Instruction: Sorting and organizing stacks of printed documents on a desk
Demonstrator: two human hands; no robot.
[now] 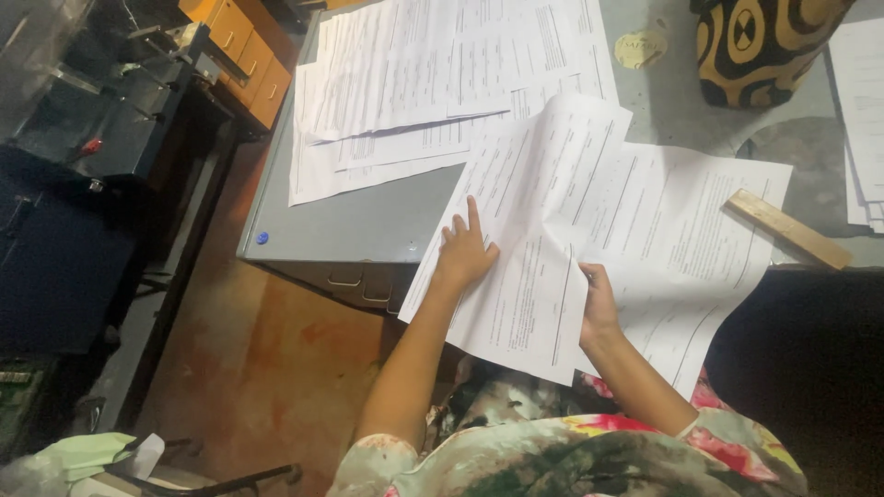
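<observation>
A large white printed sheet (543,202) lies folded over the near edge of the grey metal desk (368,221). My left hand (463,250) rests flat on its left half, fingers spread. At the fold my right hand (597,304) grips the sheet's lower edge, thumb on top. A second printed sheet (700,239) lies under it to the right.
More printed papers (424,83) cover the far side of the desk. A wooden ruler (788,229) lies at the right, a black and yellow patterned bag (764,46) behind it. Another paper stack (861,120) sits at the far right. Wooden drawers (244,51) stand beyond the desk, orange floor below.
</observation>
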